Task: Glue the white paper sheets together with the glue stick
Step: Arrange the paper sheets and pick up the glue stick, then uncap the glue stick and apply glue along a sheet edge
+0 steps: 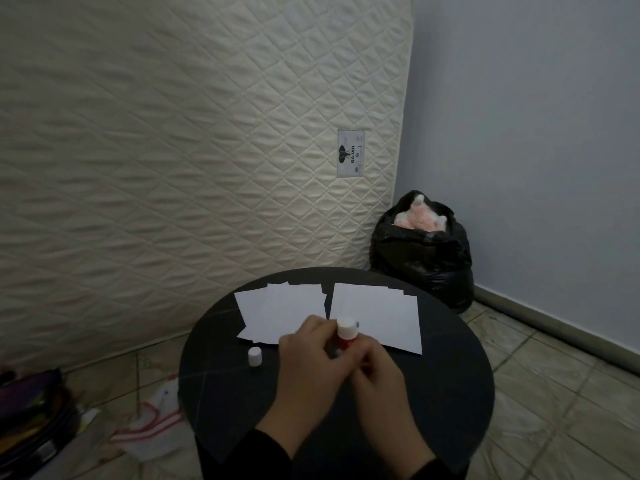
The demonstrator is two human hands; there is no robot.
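On the round black table [450, 393] we grip the glue stick [344, 332] between left hand [310, 355] and right hand [377, 368]; white paper sheets [377, 315] lie just beyond, its barrel mostly hidden.

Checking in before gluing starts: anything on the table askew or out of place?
Nothing damaged or spilled. The left paper pile is fanned unevenly, corners sticking out; the right pile is neater. The cap stands loose on the table, off the glue stick held by both hands.

Quilted mattress [180, 133] upright against wall, black bag [422, 258] in corner, round dark table [450, 393], tiled floor [554, 393]
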